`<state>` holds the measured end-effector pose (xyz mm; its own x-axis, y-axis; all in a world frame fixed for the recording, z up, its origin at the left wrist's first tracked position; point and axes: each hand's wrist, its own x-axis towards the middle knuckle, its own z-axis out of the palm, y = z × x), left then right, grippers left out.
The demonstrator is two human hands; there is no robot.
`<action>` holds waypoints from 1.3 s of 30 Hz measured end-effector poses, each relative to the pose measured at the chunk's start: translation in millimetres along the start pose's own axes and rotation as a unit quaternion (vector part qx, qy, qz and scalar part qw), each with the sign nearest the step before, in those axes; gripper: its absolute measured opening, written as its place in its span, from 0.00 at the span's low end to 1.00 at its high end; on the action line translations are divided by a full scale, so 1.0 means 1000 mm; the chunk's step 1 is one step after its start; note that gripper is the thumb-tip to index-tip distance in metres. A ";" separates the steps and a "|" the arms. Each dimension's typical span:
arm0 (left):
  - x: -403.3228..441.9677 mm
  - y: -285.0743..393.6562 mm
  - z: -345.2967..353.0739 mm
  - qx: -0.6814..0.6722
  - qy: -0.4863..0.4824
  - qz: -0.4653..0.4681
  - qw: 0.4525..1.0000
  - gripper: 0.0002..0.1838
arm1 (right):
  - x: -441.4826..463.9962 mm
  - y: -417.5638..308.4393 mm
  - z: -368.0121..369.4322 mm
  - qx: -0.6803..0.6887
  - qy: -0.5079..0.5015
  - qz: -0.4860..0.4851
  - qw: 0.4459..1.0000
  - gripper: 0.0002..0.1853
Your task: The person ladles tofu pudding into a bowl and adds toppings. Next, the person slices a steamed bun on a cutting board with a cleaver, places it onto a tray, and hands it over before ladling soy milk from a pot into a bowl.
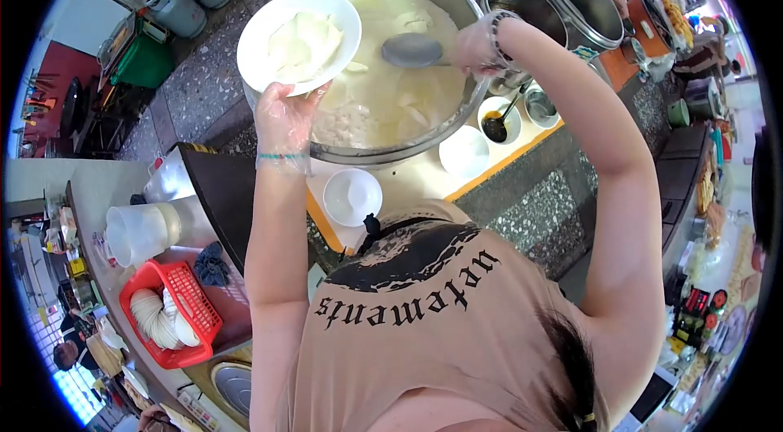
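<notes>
We note: left hand (285, 118), partly curled, grips the near edge of a white bowl (251, 39) of pale curd (306, 44), above the steel vat (390, 157), left side. Our right hand (481, 47), closed on a metal spoon (410, 50), has its head over the vat's middle.

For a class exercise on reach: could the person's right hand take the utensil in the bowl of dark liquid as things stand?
Probably not: the right hand holds a metal ladle, though the bowl of dark liquid looks close by, with the utensil leaning out over its rim.
</notes>
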<state>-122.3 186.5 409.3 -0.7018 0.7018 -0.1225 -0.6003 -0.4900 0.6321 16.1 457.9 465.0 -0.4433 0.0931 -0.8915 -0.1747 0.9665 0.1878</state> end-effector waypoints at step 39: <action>0.040 -0.043 -0.003 -0.044 0.043 -0.110 0.992 0.36 | -0.023 -0.038 -0.052 0.006 0.310 0.054 0.949 0.08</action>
<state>-125.9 234.7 375.3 -0.5780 0.7522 -0.3164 -0.7710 -0.3764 0.5136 -12.8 407.2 499.5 -0.8910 0.0365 -0.4525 -0.0910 0.9621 0.2569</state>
